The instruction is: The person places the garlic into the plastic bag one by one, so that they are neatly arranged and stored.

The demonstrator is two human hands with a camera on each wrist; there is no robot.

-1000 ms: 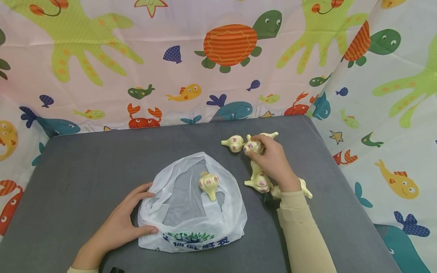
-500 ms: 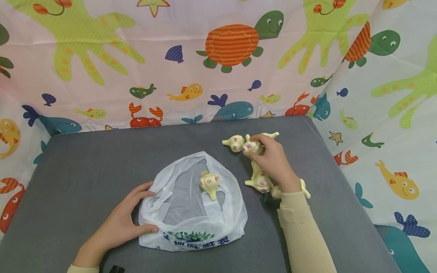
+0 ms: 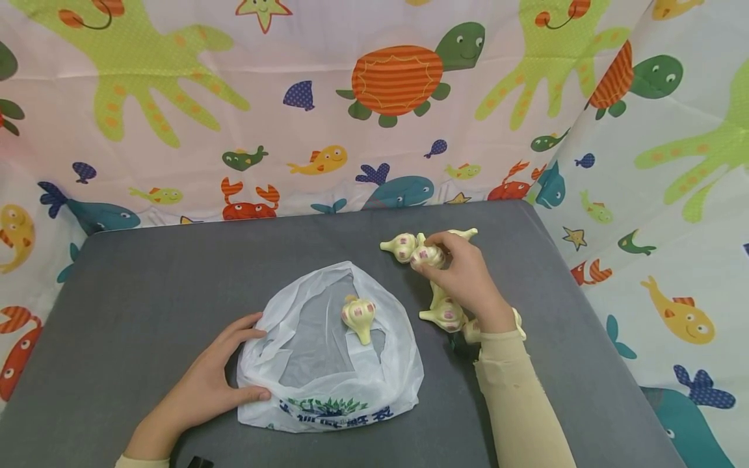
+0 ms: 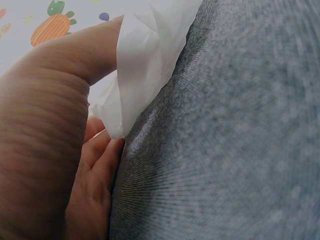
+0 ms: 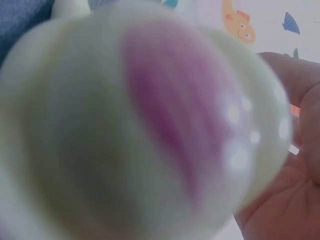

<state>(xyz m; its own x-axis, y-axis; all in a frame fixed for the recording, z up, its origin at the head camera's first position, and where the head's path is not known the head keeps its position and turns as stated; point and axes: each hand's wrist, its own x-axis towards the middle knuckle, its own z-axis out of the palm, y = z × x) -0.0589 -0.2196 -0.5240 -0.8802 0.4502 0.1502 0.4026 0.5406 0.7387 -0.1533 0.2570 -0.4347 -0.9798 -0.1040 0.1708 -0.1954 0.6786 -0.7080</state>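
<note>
A white plastic bag (image 3: 404, 364) with blue and green print lies open-mouthed on the grey table, with one garlic bulb (image 3: 359, 315) inside. My left hand (image 3: 201, 383) rests against the bag's left side, fingers and thumb spread wide along its edge. In the left wrist view the thumb passes behind the white plastic (image 4: 145, 60). My right hand (image 3: 471, 276) holds a garlic bulb (image 3: 426, 255) between thumb and fingers, beyond the bag to the right. That same bulb (image 5: 175, 115), pale with a purple patch, fills the right wrist view, blurred.
Beside the held bulb lies another garlic bulb (image 3: 400, 247). More bulbs, such as the near garlic bulb (image 3: 447, 316), lie under and around my right hand and wrist, partly hidden. A patterned curtain (image 3: 281, 123) hangs behind and at the sides of the grey table (image 3: 164, 279).
My right hand has shifted slightly to the left with the garlic bulb in its fingers. The left hand, the bag and the bulb inside stay in place.
</note>
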